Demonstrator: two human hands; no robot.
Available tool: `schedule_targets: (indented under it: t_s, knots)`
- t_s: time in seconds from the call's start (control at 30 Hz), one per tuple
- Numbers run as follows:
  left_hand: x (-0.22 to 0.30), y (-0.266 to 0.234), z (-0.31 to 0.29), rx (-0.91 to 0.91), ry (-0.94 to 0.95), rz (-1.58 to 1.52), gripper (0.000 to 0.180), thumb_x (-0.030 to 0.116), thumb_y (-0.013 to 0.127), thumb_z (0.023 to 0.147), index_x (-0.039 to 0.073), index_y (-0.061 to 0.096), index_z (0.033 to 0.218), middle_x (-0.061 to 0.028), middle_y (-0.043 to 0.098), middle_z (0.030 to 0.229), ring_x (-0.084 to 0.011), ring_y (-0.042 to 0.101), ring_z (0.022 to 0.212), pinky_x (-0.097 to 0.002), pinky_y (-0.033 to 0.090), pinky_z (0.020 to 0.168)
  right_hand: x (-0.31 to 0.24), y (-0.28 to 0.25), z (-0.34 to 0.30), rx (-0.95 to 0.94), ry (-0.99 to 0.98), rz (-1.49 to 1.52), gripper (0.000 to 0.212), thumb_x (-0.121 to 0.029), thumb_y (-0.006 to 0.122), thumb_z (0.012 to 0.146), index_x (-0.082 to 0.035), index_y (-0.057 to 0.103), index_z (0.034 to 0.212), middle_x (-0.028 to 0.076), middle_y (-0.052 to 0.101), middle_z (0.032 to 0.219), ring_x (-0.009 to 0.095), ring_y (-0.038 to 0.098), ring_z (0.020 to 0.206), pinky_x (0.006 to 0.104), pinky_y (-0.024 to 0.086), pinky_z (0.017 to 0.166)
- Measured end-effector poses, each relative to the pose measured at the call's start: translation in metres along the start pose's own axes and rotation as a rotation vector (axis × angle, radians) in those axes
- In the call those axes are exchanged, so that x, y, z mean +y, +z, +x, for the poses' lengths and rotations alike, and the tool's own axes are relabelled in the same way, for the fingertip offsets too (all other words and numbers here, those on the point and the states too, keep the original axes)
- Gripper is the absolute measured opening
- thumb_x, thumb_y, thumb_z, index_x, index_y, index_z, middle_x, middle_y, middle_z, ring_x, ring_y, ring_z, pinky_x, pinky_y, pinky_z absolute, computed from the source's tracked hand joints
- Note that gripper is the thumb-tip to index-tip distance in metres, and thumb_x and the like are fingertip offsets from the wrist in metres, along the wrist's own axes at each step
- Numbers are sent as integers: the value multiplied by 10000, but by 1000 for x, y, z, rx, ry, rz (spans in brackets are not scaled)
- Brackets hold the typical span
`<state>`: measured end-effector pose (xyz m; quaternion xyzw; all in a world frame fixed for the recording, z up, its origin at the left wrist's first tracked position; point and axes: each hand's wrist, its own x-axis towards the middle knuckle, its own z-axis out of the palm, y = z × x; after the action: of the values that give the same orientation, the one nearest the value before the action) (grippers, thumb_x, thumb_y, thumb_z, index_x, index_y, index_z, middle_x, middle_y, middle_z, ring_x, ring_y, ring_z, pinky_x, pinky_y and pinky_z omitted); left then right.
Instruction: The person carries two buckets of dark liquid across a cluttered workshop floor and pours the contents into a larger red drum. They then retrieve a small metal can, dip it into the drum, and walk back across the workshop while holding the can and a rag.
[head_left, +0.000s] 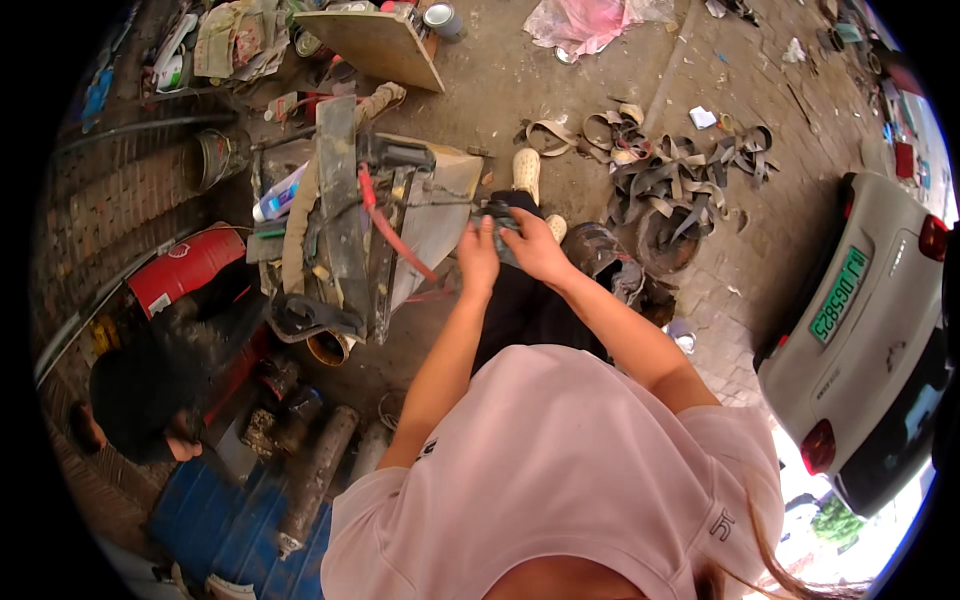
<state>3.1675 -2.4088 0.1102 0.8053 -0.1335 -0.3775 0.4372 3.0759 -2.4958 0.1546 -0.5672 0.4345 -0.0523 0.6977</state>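
My left hand (479, 256) and my right hand (536, 248) come together above my dark trousers. Between them is a small, dark grey, crumpled-looking item (500, 214), gripped by both hands; its exact kind is hard to make out. Just left of my hands stands a cluttered workbench (455, 185) with a metal plate top. A red hose or cable (392, 236) crosses it near my left hand. A dark metal tool (398, 154) lies on its far part.
Tangled belts or straps (680, 185) lie on the ground at right, beside a dark round container (668, 240). A person in black (150, 400) is at the left, near a red drum (190, 262). A silver car (870, 300) stands far right. Metal cylinders (320, 480) lie lower left.
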Motion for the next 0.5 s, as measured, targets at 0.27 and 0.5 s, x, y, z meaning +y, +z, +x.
schedule_targets:
  t_s: [0.27,0.5]
  knots:
    - [45,32,88,194,-388,-628,260,279,469,878,44,464,989,-51,558,898,-141,554,790,-271,453,628,-23,-62,144,-104,-210,-124,346,-216,626,711,18,588,964,151,620,856,245,602,727,298,467,670]
    - [20,115,146,381,-633,-697,255,198,500,858,47,450,1058,-61,532,1029,-168,542,894,-302,454,753,176,-184,368,314,201,127,205,-162,613,760,6,617,878,33,605,737,80,538,642,212,425,564]
